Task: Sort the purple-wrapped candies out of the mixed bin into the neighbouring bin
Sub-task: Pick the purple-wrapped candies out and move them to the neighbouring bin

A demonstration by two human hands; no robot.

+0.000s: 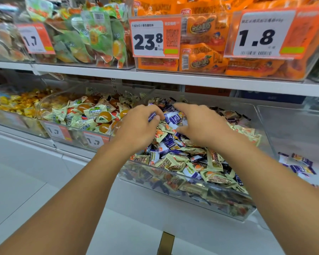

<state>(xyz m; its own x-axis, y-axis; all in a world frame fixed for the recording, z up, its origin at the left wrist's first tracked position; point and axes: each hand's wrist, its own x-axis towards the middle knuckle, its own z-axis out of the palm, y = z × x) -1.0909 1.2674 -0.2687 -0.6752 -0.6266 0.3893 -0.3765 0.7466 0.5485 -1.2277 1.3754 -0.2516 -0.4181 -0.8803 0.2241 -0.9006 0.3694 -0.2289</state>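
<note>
In the head view, the mixed bin (228, 207), a clear container at the centre of the frame, is heaped with cream-wrapped and purple-wrapped candies (170, 144). Both of the person's hands reach into its far half. The left hand (136, 126), left of centre, pinches a single purple candy (152, 116) between thumb and curled forefinger. The right hand (201, 124), just right of centre, hovers over the pile with fingers spread and bent, thumb low near a cluster of purple wrappers; it seems to grasp nothing, though its fingertips are partly hidden.

At the right edge of the frame, the neighbouring bin (265, 115) holds a few purple candies (300, 166) lying apart on its floor.

The picking step appears to be in hand, with much purple left in the heap. The next move likely calls for the right hand to close on a purple wrapper without catching cream ones, then for the picked pieces to be carried rightward over the wall between the bins.
</note>
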